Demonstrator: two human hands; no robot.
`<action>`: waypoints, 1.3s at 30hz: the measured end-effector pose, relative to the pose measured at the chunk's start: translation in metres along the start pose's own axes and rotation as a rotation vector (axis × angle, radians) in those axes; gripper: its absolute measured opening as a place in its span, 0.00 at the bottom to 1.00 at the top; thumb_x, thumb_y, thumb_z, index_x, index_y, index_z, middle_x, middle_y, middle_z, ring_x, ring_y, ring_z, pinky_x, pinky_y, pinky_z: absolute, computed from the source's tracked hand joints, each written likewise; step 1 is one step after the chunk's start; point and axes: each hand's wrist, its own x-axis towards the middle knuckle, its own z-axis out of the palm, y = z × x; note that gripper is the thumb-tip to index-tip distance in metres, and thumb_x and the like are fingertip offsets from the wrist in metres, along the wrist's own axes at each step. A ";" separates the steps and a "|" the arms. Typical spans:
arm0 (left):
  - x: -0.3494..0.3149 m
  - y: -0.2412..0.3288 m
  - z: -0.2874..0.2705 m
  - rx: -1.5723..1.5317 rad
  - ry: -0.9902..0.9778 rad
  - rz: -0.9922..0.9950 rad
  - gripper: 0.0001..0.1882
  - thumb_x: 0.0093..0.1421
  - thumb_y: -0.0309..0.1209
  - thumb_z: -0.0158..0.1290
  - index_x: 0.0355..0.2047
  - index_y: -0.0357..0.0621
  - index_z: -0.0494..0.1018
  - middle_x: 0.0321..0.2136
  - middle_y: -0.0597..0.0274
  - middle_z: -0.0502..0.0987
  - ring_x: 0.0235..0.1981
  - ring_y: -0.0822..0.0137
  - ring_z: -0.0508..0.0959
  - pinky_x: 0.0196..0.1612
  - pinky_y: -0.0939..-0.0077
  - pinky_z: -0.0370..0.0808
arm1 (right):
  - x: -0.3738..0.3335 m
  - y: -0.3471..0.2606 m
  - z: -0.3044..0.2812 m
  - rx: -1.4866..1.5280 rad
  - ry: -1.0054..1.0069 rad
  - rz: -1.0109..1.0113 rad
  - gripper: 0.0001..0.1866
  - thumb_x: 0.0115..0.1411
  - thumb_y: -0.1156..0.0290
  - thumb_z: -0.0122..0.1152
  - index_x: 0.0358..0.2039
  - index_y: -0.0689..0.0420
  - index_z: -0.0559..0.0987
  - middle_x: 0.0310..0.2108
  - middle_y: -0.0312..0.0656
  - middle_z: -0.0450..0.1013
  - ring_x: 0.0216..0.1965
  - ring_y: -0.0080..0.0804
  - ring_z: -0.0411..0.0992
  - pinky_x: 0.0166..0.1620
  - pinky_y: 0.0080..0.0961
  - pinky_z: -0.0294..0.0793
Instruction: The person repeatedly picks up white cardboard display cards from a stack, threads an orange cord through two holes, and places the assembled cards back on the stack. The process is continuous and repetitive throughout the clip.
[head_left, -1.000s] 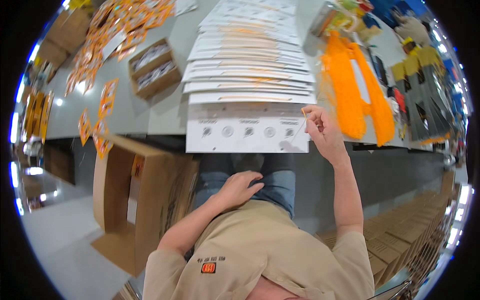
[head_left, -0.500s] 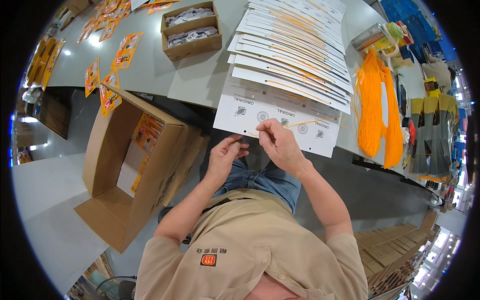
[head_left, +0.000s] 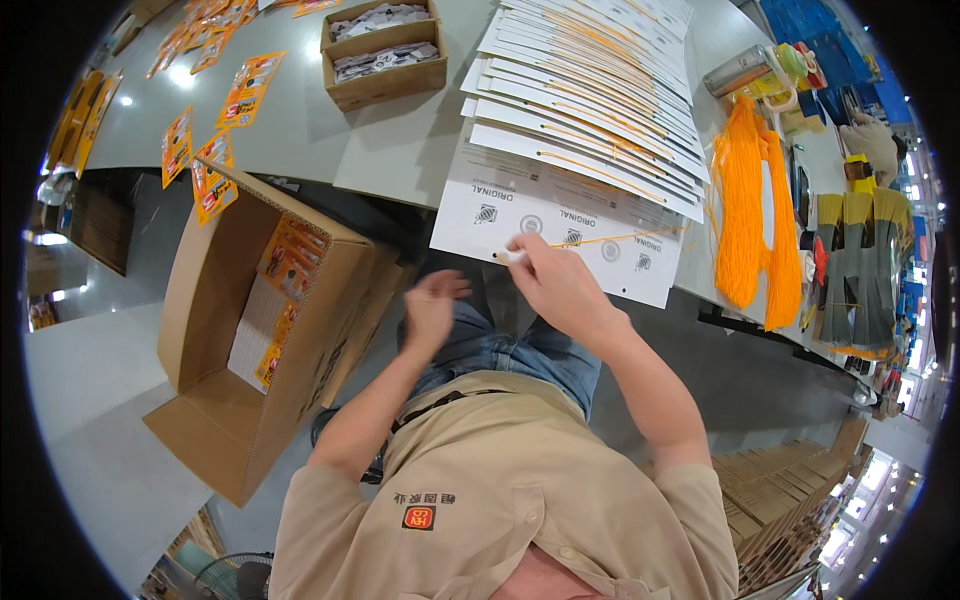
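At the table's front edge lies the nearest white printed card [head_left: 470, 211], partly overhanging it. An orange cord [head_left: 625, 238] runs across this card toward a hole at its near left. My right hand [head_left: 565, 287] is at that hole, thumb and forefinger pinched on the cord's end, which the fingers mostly hide. Lower and to the left, my left hand [head_left: 433, 310] is in the air above my lap, apart from the card. Its fingers are bent and smeared by motion. Behind the nearest card, a fanned stack of white cards [head_left: 590, 95] carries more orange cords.
Right of the cards hangs a bundle of orange cords [head_left: 737, 215], with a tape roll [head_left: 780, 100] behind. An open carton [head_left: 205, 270] with orange packages stands at my left. A divided cardboard box [head_left: 390, 88] of small white pieces and loose orange packages [head_left: 248, 90] are on the table.
My left hand has drawn away from the card's edge, down and left. My right hand has shifted slightly to the card's near-left hole, fingertips over the cord's end.
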 end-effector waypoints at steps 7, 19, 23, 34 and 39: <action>-0.018 -0.005 -0.054 -0.074 -0.002 -0.275 0.15 0.68 0.33 0.52 0.50 0.37 0.73 0.38 0.55 0.81 0.35 0.67 0.82 0.42 0.72 0.80 | -0.045 0.025 -0.027 0.147 0.053 0.099 0.07 0.64 0.77 0.56 0.42 0.62 0.73 0.23 0.48 0.76 0.25 0.46 0.75 0.30 0.34 0.73; -0.017 0.065 0.028 -0.407 -0.310 -0.069 0.19 0.69 0.29 0.50 0.59 0.35 0.69 0.43 0.56 0.80 0.40 0.69 0.81 0.48 0.71 0.80 | -0.005 -0.005 0.001 0.314 0.038 -0.056 0.07 0.65 0.77 0.54 0.42 0.63 0.72 0.25 0.48 0.76 0.25 0.42 0.74 0.31 0.31 0.73; -0.017 0.062 0.025 -0.420 -0.306 -0.083 0.20 0.70 0.29 0.49 0.60 0.35 0.68 0.44 0.57 0.79 0.41 0.69 0.81 0.49 0.70 0.80 | 0.000 -0.005 0.004 0.321 0.006 -0.028 0.06 0.66 0.76 0.54 0.42 0.62 0.72 0.26 0.48 0.77 0.25 0.39 0.75 0.32 0.30 0.73; -0.008 0.070 0.032 -0.497 -0.300 -0.043 0.16 0.71 0.27 0.47 0.56 0.35 0.70 0.47 0.58 0.78 0.38 0.69 0.81 0.48 0.72 0.80 | 0.009 -0.006 0.007 0.317 -0.019 0.119 0.06 0.65 0.75 0.55 0.40 0.63 0.73 0.23 0.46 0.76 0.23 0.33 0.74 0.31 0.29 0.72; -0.005 0.062 0.049 -0.235 -0.307 -0.005 0.12 0.70 0.25 0.47 0.48 0.30 0.74 0.41 0.55 0.81 0.37 0.67 0.83 0.46 0.73 0.81 | 0.018 -0.011 0.010 0.263 -0.007 0.203 0.07 0.67 0.74 0.53 0.42 0.65 0.72 0.22 0.40 0.75 0.22 0.22 0.70 0.28 0.22 0.70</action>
